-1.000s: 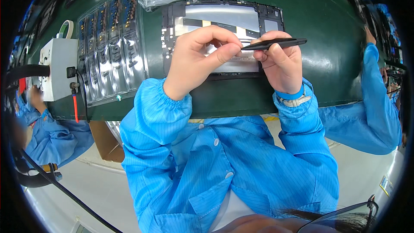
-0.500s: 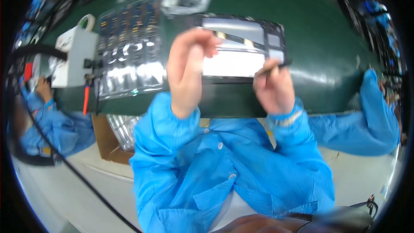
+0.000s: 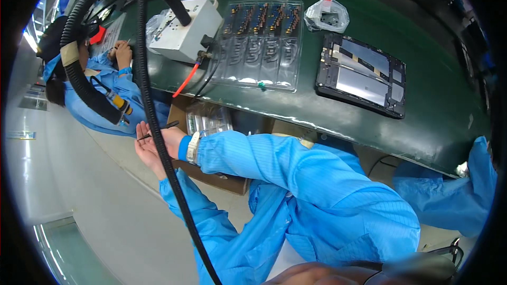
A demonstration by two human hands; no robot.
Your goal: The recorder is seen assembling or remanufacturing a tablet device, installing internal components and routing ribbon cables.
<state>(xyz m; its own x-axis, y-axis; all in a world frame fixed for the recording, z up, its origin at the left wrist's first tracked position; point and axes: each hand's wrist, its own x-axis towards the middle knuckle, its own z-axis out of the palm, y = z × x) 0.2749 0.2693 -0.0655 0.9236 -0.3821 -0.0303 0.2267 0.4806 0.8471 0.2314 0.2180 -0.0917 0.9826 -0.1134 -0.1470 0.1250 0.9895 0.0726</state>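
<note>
Both my hands are together at the left, off the table's front edge, with a black corrugated hose (image 3: 154,111) crossing in front of them. My right hand (image 3: 173,140), with a pale band at its wrist, is closed round a thin black stick-like tool (image 3: 172,124); its exact kind is unclear. My left hand (image 3: 149,157) lies palm up right beside it, fingers stretched out and apart. The hose hides part of the fingers. Away to the right, an opened tablet-like device (image 3: 364,85) with its inside showing rests on the table, untouched.
On the green table (image 3: 253,100) lie a clear tray (image 3: 257,66) of small circuit boards, a plastic bag (image 3: 326,16) of parts and a white box (image 3: 187,30) with a red tube. A cardboard box (image 3: 232,183) stands below. Co-workers in blue sit on either side.
My hands have moved from over the tablet-like device to the far left, off the table, the black tool still in the right. The view has turned left, bringing the hose across.
</note>
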